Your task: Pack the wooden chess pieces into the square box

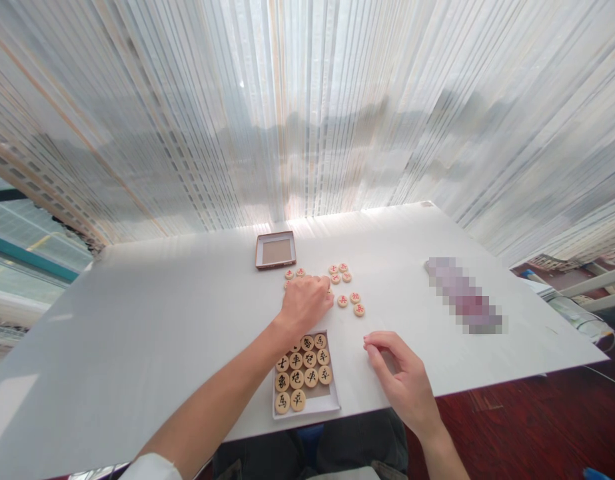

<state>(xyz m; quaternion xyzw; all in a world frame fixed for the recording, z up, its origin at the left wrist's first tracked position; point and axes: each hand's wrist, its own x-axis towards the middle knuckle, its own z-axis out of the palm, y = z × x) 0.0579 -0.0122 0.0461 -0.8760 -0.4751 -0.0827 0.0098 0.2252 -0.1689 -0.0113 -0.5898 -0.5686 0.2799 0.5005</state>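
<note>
My left hand reaches over a loose group of round wooden Chinese chess pieces with red characters, its fingers curled down and their tips mostly hidden. A sliver of one piece shows beside those fingertips. Just right of that hand lie more red pieces, among them one red piece nearest me. Below my left wrist is an open shallow box holding rows of black-character pieces, with a bare space at its lower right. My right hand rests at the table's front edge, thumb and forefinger tips together, nothing visible in them.
A box lid lies inside-up on the white table behind the pieces. To the right lies a blurred-out long object. Striped sheer curtains hang along the far edge. Papers and a plastic bag are beyond the right edge.
</note>
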